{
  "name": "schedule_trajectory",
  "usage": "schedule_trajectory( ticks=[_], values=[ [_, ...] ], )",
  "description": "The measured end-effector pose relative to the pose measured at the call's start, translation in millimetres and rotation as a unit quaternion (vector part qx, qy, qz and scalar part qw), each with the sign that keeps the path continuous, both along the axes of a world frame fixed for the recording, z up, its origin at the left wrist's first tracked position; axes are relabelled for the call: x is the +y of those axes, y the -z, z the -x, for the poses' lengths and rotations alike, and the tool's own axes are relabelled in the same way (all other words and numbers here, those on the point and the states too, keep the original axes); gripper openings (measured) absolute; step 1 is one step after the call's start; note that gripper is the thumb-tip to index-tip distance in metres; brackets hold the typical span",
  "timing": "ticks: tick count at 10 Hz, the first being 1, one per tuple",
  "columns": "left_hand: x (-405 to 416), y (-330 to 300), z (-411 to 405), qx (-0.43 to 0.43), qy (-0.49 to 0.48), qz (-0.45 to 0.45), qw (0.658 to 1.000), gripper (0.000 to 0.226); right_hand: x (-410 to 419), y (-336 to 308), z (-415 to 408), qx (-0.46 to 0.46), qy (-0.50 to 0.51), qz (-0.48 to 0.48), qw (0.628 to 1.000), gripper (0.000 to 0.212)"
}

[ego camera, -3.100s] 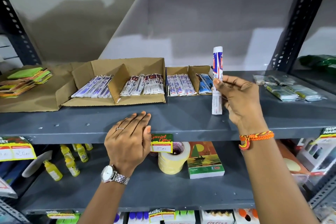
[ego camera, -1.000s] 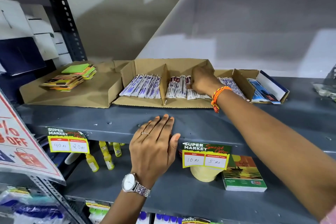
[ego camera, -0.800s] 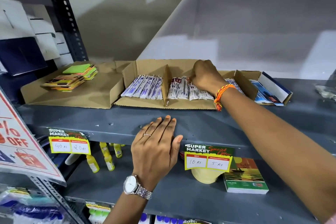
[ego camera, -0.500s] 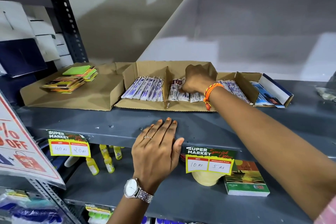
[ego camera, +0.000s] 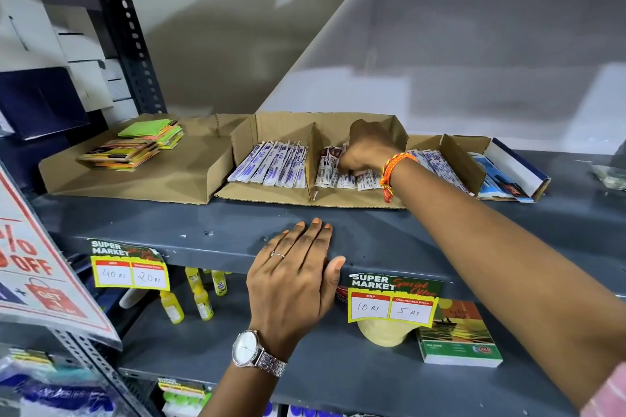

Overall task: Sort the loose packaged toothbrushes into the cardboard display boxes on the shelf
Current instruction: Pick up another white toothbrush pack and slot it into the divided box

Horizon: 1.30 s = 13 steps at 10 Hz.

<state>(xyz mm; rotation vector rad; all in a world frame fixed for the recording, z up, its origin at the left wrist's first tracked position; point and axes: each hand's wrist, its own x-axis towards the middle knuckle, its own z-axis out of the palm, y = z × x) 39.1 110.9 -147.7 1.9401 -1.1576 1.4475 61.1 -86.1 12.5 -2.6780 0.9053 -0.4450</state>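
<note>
A divided cardboard display box (ego camera: 281,125) stands on the grey shelf (ego camera: 220,234). Its left compartment holds purple-and-white packaged toothbrushes (ego camera: 274,164). The right compartment holds red-and-white toothbrush packs (ego camera: 327,166), and my right hand (ego camera: 369,149) reaches into it with fingers curled down around those packs. My left hand (ego camera: 294,284) lies flat on the shelf's front edge, holding nothing. A second cardboard box (ego camera: 457,159) to the right holds more white packs (ego camera: 437,162) and blue packs (ego camera: 491,176).
A flat cardboard tray (ego camera: 152,179) with coloured notepads (ego camera: 135,145) sits at the left. A steel upright (ego camera: 125,27) and a slanted sale sign (ego camera: 34,264) stand at the left. Price tags (ego camera: 393,301) hang off the shelf edge; yellow bottles (ego camera: 200,298), tape (ego camera: 382,332) and a book (ego camera: 457,335) lie below.
My right hand carried a toothbrush pack from the right into the red-pack compartment and has since curled lower and slightly leftward there. My left hand stayed on the shelf edge.
</note>
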Motion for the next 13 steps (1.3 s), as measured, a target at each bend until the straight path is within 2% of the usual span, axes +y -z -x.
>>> schedule_trajectory(
  ticks=[3,4,6,8,10,12,13],
  values=[
    [0.3,0.4,-0.1,0.0,0.0,-0.003,1.0,0.05,2.3,-8.3,6.7,0.01,-0.005,0.042,0.999,0.018],
    [0.2,0.3,-0.3,0.0,-0.002,-0.004,1.0,0.051,2.9,-13.1,11.3,-0.018,0.01,0.082,0.996,0.016],
    [-0.7,-0.2,0.0,-0.001,-0.003,-0.002,1.0,0.051,-1.0,-21.4,13.4,-0.078,0.027,0.033,0.996,0.019],
    [-1.0,-0.1,0.1,0.0,-0.003,0.002,1.0,0.05,0.7,-11.4,18.9,-0.005,0.02,0.064,0.998,0.017],
    [-0.5,-0.6,-0.4,0.0,-0.001,-0.001,1.0,0.051,-2.3,-6.5,18.4,-0.002,0.002,0.117,0.993,0.02],
    [-0.8,-0.2,0.3,-0.004,0.0,0.008,1.0,0.05,2.2,-12.2,24.7,0.024,-0.053,0.164,0.985,0.001],
    [-0.8,-0.3,0.2,-0.004,0.003,0.012,1.0,0.048,-95.9,61.1,-32.4,0.12,-0.075,0.134,0.981,0.017]
  ],
)
